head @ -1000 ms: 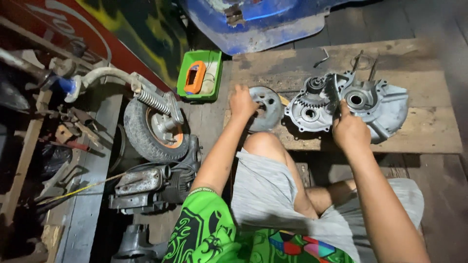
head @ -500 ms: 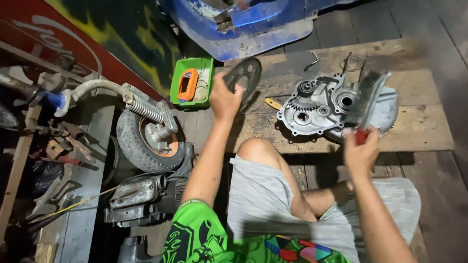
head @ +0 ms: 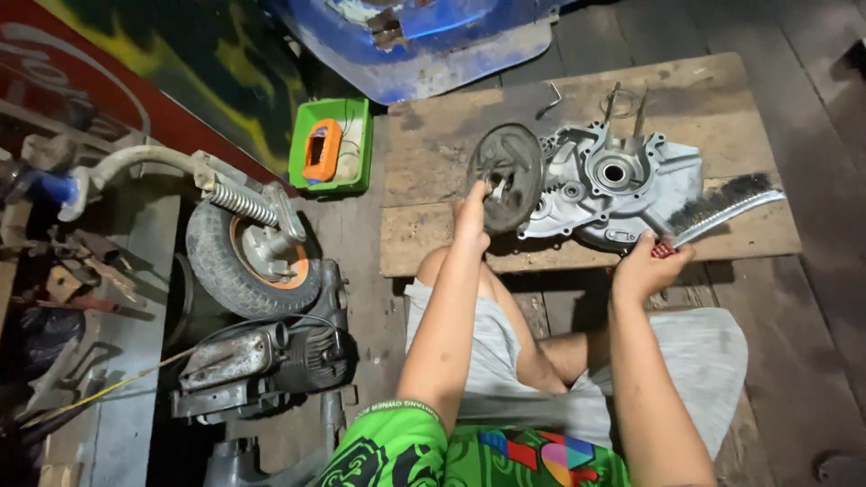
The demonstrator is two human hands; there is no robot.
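**Hand and Part Positions at the Wooden Work Board**

Nearest the camera, the person sits with bent knees in grey shorts [head: 505, 361] and a green patterned shirt [head: 406, 451]. Both forearms extend forward over the knees.

The left hand [head: 471, 219] is closed on the lower rim of a dark round disc [head: 505, 176], fingers wrapped on its edge. The disc stands tilted on edge, just left of a grey engine casing [head: 613, 185], and overlaps the casing's left side in this view.

The right hand [head: 645, 261] is closed around the red handle end of a wire brush [head: 722, 209]. The brush runs up and to the right from the fist; its dark bristles face upward, along the casing's right edge. Whether the bristles touch the casing cannot be told.

The casing lies flat on a wooden board [head: 433, 144], with two thin studs standing up from its far side. A small bent metal piece [head: 548, 99] lies on the board beyond it.

To the left, on the floor, a small wheel with a spring shock [head: 248, 243] lies beside an engine block [head: 262, 361]. Further out, a green tray [head: 338, 149] holds an orange object. At the far edge, a blue body panel [head: 424, 41] rests on the floor.
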